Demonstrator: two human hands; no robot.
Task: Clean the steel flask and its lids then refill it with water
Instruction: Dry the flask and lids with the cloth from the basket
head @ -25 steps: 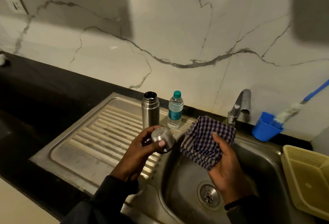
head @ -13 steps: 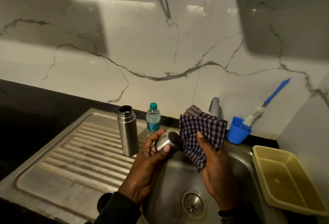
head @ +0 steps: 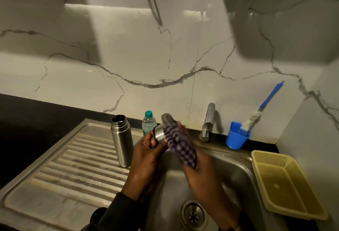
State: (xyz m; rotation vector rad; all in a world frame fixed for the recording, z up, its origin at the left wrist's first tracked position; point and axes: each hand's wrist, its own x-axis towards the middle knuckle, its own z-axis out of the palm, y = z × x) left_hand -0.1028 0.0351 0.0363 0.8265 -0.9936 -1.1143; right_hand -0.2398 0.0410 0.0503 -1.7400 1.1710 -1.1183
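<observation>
The open steel flask stands upright on the ribbed drainboard, without a lid. My left hand grips the steel cup lid above the sink's left edge. My right hand holds the checked cloth and presses it against the lid; the cloth is blurred and covers the lid's right side. A small plastic water bottle with a green cap stands behind the lid. A dark round object, perhaps another lid, lies at the drainboard's front edge beside my left sleeve.
The sink basin with its drain lies below my hands. A tap stands behind it. A blue cup holding a bottle brush sits at the back right. A yellow plastic basket rests on the sink's right rim.
My right hand has brought the cloth onto the lid and folded it against its side. My left hand has turned the lid and raised it slightly. The camera has tilted upward.
</observation>
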